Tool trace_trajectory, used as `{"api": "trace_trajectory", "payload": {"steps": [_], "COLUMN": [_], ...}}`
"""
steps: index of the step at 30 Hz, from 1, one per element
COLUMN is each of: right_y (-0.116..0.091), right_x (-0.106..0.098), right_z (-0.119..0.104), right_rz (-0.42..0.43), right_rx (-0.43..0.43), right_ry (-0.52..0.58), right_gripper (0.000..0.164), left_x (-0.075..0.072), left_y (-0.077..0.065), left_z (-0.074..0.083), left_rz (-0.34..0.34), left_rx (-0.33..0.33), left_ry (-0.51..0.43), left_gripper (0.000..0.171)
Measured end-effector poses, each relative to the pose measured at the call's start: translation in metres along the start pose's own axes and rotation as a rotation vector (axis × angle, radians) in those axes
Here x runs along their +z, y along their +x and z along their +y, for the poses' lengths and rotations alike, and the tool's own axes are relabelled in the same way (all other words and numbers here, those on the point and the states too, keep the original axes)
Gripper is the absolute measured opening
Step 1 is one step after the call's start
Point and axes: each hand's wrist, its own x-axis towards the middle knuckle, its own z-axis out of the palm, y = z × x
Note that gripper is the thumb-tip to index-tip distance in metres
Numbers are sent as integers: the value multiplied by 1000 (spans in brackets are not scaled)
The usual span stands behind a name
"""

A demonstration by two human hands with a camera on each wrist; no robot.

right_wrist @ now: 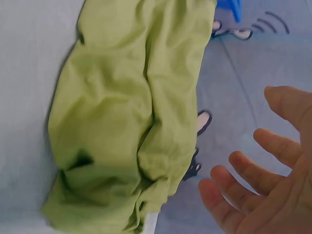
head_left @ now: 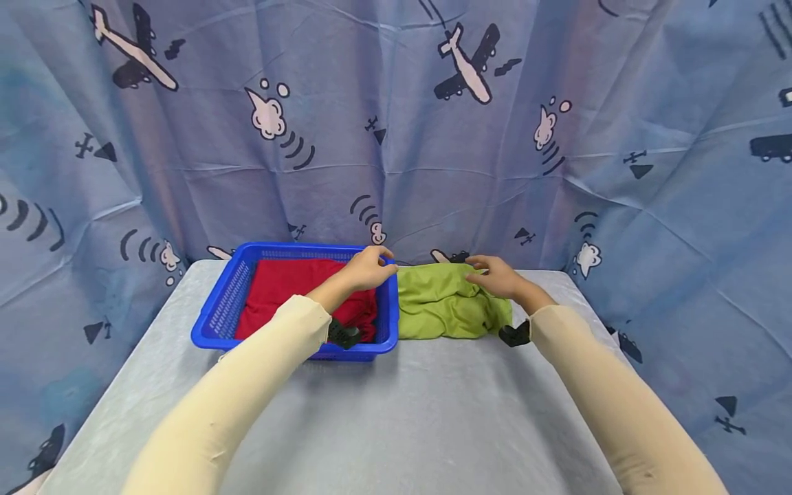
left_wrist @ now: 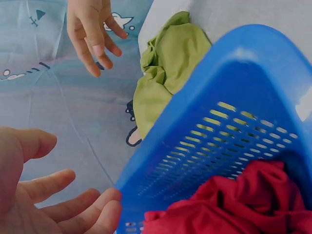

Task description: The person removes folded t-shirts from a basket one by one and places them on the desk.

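My left hand [head_left: 369, 267] hovers at the right rim of a blue plastic basket [head_left: 204, 316], its fingers loosely bent and nothing held. Inside the basket lies a crumpled red cloth [head_left: 291, 278], partly covered by my left forearm in the head view. Right of the basket a green cloth [head_left: 433, 302] is spread in wrinkles on the table. Over the right end of this cloth is my right hand [head_left: 498, 276], fingers spread and relaxed. The right wrist view shows the palm and fingers [right_wrist: 261, 173] apart from the green cloth [right_wrist: 107, 107].
A pale grey table [head_left: 433, 405] carries the basket and the green cloth near its back edge. Behind and on both sides hangs a blue curtain [head_left: 396, 124] printed with planes and clouds. Black straps [head_left: 516, 334] sit at both wrists.
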Motion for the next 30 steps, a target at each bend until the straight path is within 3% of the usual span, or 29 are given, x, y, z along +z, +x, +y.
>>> {"api": "trace_trajectory", "payload": {"steps": [6,12,20,30], "right_y": [-6,-9,-11,-8], "right_x": [8,17,30,46], "right_z": [-18,-34,-62,-94], "right_rz": [-9,-12,-19,-29], "right_rx": [-72,-170,-267,-300], "right_ry": [49,94,112,172], "right_gripper": [58,56,53,56], "left_x": [-6,-14,-34,-59], "left_y": [-12,-27,-51,-78], "left_z": [-13,-30,-58,-97], "left_rz": [18,38,49,44], "left_rx": [-3,46,12,-34], "left_ry": [-35,-14,-13,28], "left_gripper": [43,41,46,45]}}
